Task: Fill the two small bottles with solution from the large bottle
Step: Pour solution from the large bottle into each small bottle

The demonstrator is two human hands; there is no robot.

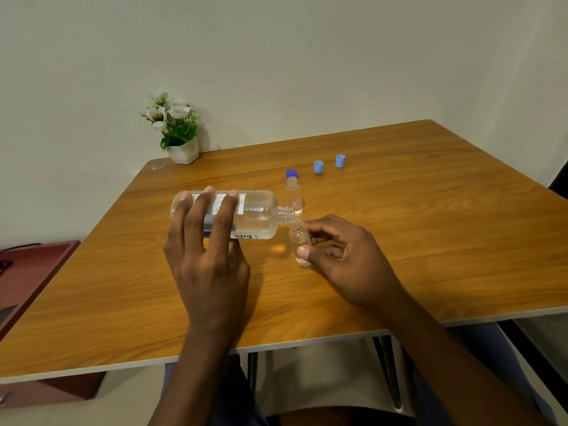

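My left hand point(209, 256) grips the large clear bottle point(255, 215), tipped on its side with its open neck pointing right. That neck rests over the mouth of a small clear bottle point(299, 241), which stands on the wooden table point(430, 226) and is held by the thumb and fingers of my right hand point(344, 259). A little liquid shows at its bottom. Just behind it stands a second small bottle point(294, 193) with a dark blue cap on and a small label.
Two loose light-blue caps point(318, 167) point(340, 161) lie farther back on the table. A white pot of artificial flowers point(181, 149) stands at the back left corner by the wall. A dark red cabinet point(33, 272) sits left of the table.
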